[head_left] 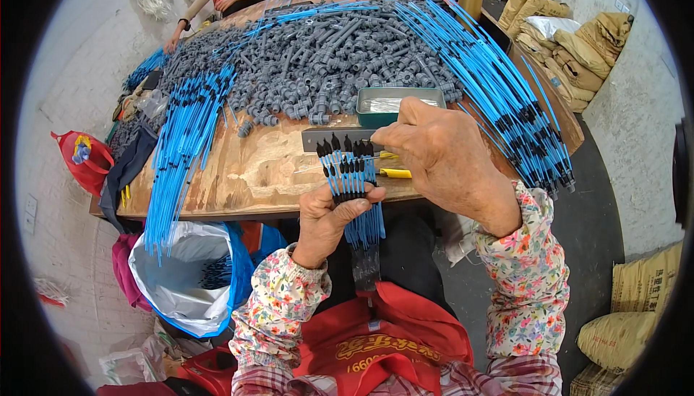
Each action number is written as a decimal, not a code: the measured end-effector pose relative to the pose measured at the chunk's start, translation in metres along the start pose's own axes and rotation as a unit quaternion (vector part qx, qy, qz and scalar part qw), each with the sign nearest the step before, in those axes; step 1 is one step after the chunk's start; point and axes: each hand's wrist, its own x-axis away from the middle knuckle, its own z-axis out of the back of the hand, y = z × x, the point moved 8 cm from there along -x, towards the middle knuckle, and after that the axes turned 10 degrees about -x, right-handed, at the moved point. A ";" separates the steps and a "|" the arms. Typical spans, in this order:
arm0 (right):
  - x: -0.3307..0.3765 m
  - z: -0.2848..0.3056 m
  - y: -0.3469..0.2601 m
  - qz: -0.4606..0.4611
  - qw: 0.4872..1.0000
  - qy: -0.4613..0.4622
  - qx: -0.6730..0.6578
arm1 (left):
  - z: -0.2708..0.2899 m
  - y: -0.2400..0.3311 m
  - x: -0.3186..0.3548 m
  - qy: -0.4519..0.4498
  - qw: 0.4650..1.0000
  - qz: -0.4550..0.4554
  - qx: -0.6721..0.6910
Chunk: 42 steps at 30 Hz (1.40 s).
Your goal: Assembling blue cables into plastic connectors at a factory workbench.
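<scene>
My left hand (324, 224) is closed round an upright bundle of thin blue rods (352, 185) with black tips and black sleeves. The rods' lower ends hang below the table edge. A fine pale strand crosses the bundle under the tips. Just right of the tips, my right hand (444, 151) is pinched with thumb and forefinger together; what they hold is too small to make out. Behind it stands a green tin (367, 119) of thin silvery pins or wires. A flat grey metal bar (314, 138) and a yellow-handled piece (395, 174) lie beside the bundle.
Grey plastic fittings (311, 63) are heaped over the wooden table (253, 179). Blue rods lie in piles at left (184, 135) and right (499, 85). An open lined bag (170, 280) stands below left. Across the table, a co-worker's hand (172, 40) reaches toward the heap.
</scene>
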 end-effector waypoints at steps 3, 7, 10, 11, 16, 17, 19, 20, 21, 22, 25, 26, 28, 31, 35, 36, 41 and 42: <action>-0.004 -0.001 -0.001 -0.008 1.000 -0.001 -0.012 | 0.001 -0.001 0.000 0.000 1.000 0.006 0.000; -0.004 -0.005 -0.001 0.013 0.999 -0.003 -0.038 | 0.001 -0.001 0.000 -0.001 1.000 0.004 0.005; -0.003 -0.006 0.001 0.025 0.998 -0.008 -0.061 | 0.001 -0.002 0.000 -0.006 1.000 -0.003 0.012; -0.003 -0.006 0.003 0.025 0.997 -0.010 -0.074 | 0.001 -0.002 0.000 -0.005 1.000 -0.003 0.012; -0.002 -0.006 0.005 0.027 0.995 -0.027 -0.095 | 0.000 -0.003 0.000 -0.005 1.000 0.000 0.017; -0.002 -0.005 0.005 0.029 0.995 -0.027 -0.094 | 0.000 -0.003 0.000 -0.004 1.000 0.000 0.016; -0.002 -0.007 0.005 0.030 0.992 -0.034 -0.114 | 0.000 -0.003 0.001 -0.003 1.000 -0.002 0.016; -0.002 -0.007 0.005 0.031 0.991 -0.038 -0.124 | 0.000 -0.003 0.002 0.000 1.000 0.000 0.015; -0.003 -0.007 0.005 0.034 0.991 -0.038 -0.123 | 0.000 -0.003 0.002 0.003 1.000 0.003 0.014; -0.003 -0.007 0.005 0.031 0.991 -0.039 -0.123 | -0.001 -0.003 0.002 0.006 1.000 0.005 0.015; -0.002 -0.007 0.004 0.027 0.991 -0.043 -0.121 | -0.001 -0.004 0.001 -0.003 1.000 0.000 0.004; -0.002 -0.006 0.004 0.022 0.992 -0.039 -0.118 | -0.002 -0.004 0.001 -0.008 1.000 -0.001 -0.001; -0.002 -0.007 0.003 0.013 0.993 -0.031 -0.115 | -0.001 -0.002 0.001 -0.008 1.000 -0.003 -0.002; -0.003 -0.011 0.002 -0.011 0.993 -0.026 -0.112 | -0.001 -0.001 0.002 -0.011 1.000 -0.004 -0.003; -0.001 -0.011 0.000 -0.034 0.994 -0.009 -0.103 | -0.001 -0.001 0.002 -0.007 1.000 -0.006 -0.003; -0.001 -0.010 0.000 -0.039 0.994 -0.001 -0.100 | -0.001 0.000 0.002 -0.005 1.000 -0.007 0.002; 0.000 -0.009 -0.003 -0.041 0.995 -0.011 -0.095 | -0.001 -0.002 0.001 -0.006 1.000 -0.009 0.011; 0.000 -0.009 -0.003 -0.039 0.995 -0.012 -0.093 | -0.001 -0.002 0.002 -0.007 1.000 -0.010 0.009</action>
